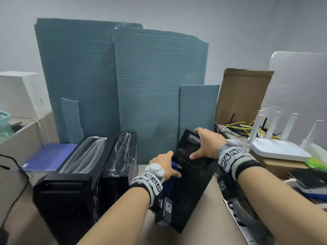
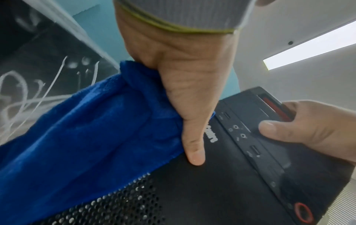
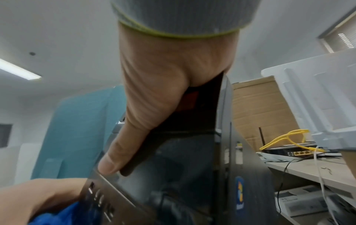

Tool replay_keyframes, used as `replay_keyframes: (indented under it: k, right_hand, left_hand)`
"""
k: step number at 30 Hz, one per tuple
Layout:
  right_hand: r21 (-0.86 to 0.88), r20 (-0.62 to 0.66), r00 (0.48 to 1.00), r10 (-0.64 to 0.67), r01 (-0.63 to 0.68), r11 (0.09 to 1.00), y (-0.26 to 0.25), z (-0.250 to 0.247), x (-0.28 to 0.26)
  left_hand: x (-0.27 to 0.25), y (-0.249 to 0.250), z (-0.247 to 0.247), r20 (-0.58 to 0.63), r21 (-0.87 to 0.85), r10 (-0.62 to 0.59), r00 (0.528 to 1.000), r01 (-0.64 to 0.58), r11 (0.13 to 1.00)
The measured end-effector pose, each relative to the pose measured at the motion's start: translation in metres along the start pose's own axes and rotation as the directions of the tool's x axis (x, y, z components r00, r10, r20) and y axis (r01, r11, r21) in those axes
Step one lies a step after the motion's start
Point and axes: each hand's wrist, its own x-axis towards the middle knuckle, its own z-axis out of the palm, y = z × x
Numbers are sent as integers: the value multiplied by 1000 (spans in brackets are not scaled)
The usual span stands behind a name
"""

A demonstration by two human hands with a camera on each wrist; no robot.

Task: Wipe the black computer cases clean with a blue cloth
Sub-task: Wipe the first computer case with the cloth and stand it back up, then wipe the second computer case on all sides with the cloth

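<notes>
Fingers of the left hand (image 2: 173, 73) curl around a bunched blue cloth (image 2: 80, 129), with the thumb stretched flat along the cloth's edge and its tip touching the front panel of a black computer case (image 1: 190, 184). The cloth hangs against the case's perforated side. At the far top corner of the same case, the right hand (image 1: 206, 145) grips it, fingers wrapped over the corner and thumb pressed on the front panel near the ports.

This case leans tilted on the bench (image 1: 208, 227), at 6 o'clock from a small teal panel. At 9 o'clock from the hands stand 2 more black cases (image 1: 85, 174) side by side, with white cable ties lying on them. A purple-blue flat item (image 1: 49, 156) lies further out at 9 o'clock. Behind everything, at 12 o'clock, tall teal foam sheets (image 1: 123, 82) lean against the wall. At 3 o'clock sit a white router (image 1: 277, 149) with upright antennas, yellow cables (image 1: 242, 126) and an open cardboard box (image 1: 242, 92).
</notes>
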Motion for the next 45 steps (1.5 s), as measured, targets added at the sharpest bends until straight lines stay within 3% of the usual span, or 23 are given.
replay_keyframes:
  k: [7,13,23,31,34,37,41,45]
  right_hand:
    - [-108,150,982,-115,132,985,13,41,-13]
    - [-167,185,977,-105,137,976,54,56,-30]
    - [-260,239,966,-98,161,952,111,70,-55]
    - [-256,232,972,-34,94,962,106,74,-56]
    - [-176,276,959,55,-6,984,89,71,-47]
    - [-107,286,958,14,17,994,52,71,-36]
    - [110,92,984,-150,139,984,-22,85,-21]
    - [329,37,957,-287,260,908,-103,106,-6]
  left_hand:
    - [7,-1,90,91,-228,-13,996,33,973]
    - [5,43,120,84,-52,-44,995,48,997]
    - [7,80,172,111,74,50,993,-59,996]
    - [7,66,175,150,-10,73,986,-72,997]
    - [4,50,167,186,44,89,979,-99,994]
    - [-4,27,152,150,105,56,987,-72,992]
    - [-20,-18,121,-19,99,-109,994,110,989]
    - [-50,-74,70,-288,135,-132,948,177,975]
